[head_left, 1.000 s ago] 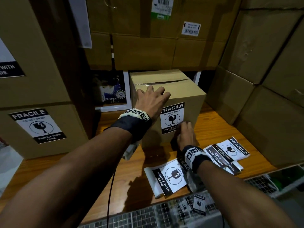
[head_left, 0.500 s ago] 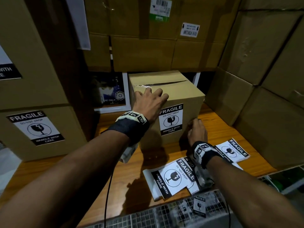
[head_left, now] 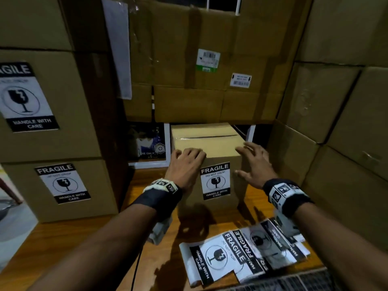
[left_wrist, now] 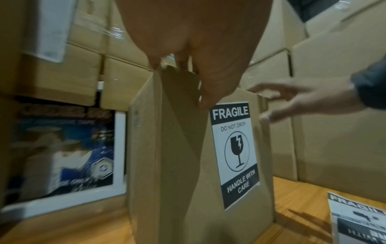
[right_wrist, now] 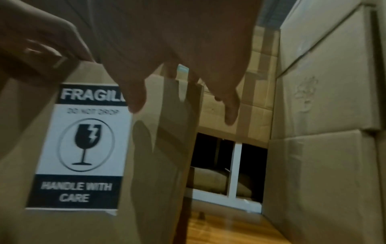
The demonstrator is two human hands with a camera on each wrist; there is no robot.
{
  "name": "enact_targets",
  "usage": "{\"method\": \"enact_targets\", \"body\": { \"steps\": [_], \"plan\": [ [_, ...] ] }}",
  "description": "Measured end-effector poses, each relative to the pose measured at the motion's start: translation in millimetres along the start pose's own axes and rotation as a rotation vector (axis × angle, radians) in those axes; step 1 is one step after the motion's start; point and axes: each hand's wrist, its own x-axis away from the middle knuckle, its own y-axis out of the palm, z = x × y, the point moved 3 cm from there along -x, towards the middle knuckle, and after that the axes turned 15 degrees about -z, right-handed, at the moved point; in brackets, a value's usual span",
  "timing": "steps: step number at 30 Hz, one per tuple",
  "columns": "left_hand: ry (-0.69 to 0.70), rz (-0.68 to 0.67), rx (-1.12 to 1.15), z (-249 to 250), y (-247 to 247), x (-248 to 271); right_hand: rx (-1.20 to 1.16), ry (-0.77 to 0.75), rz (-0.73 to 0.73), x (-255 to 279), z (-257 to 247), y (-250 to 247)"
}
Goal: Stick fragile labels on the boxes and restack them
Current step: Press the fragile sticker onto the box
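From the head view, a small cardboard box (head_left: pixel 210 143) stands on the wooden table (head_left: pixel 117 238), in the middle, far from the viewer and in front of a wall of bigger cartons. On its near face sits one label (head_left: pixel 215 181) reading "FRAGILE", "DO NOT DROP" and "HANDLE WITH CARE" around a cracked-glass sign. The left hand (head_left: pixel 184 166) grasps the box's top near-left corner, fingers curled over the edge. The right hand (head_left: pixel 255 164) hovers at the top near-right corner with fingers spread and loose; whether it touches the box I cannot tell. Near the viewer, to the right, a pile of loose labels (head_left: pixel 241 253) lies on the table, overlapping, with the same wording; their count is unclear. On the left, two stacked cartons each carry one label, the lower one (head_left: pixel 63 182) fully readable, the upper one (head_left: pixel 25 97) cut off to "AGILE". Far behind, a big carton bears two small barcode stickers (head_left: pixel 207 59), unreadable.

From the left wrist view, the left hand (left_wrist: pixel 194 41) holds the box (left_wrist: pixel 177 165) by its top edge; the label (left_wrist: pixel 235 153) reads clearly. The right hand (left_wrist: pixel 303 100) reaches in from the right, fingers extended. To the left stands a printed blue box (left_wrist: pixel 64 156), its writing blurred.

From the right wrist view, the right hand (right_wrist: pixel 177 49) hangs released beside the label (right_wrist: pixel 81 145).
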Motion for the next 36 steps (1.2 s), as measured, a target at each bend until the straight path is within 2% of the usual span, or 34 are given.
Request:
{"method": "enact_targets", "body": {
  "steps": [3,5,6,10,20,27,36],
  "plan": [
    [-0.175,-0.005,0.007,-9,0,12,-0.081,-0.033,-0.010,-2,7,3],
    [-0.291,-0.018,0.121,-16,4,18,-0.105,-0.054,0.009,-4,12,7],
    [-0.303,-0.029,0.201,-18,6,20,-0.108,-0.073,0.022,-7,13,7],
    [-0.247,-0.032,0.398,-18,14,16,-0.163,-0.099,0.029,-11,11,8],
    [-0.325,0.073,0.387,-9,-8,40,-0.191,-0.235,0.053,8,0,-10],
    [-0.316,0.200,0.344,-7,-67,103,-0.155,-0.453,0.165,43,-31,-49],
    [-0.396,0.275,0.234,-8,-105,219,-0.166,-0.672,0.220,104,-104,-49]
  ]
}}
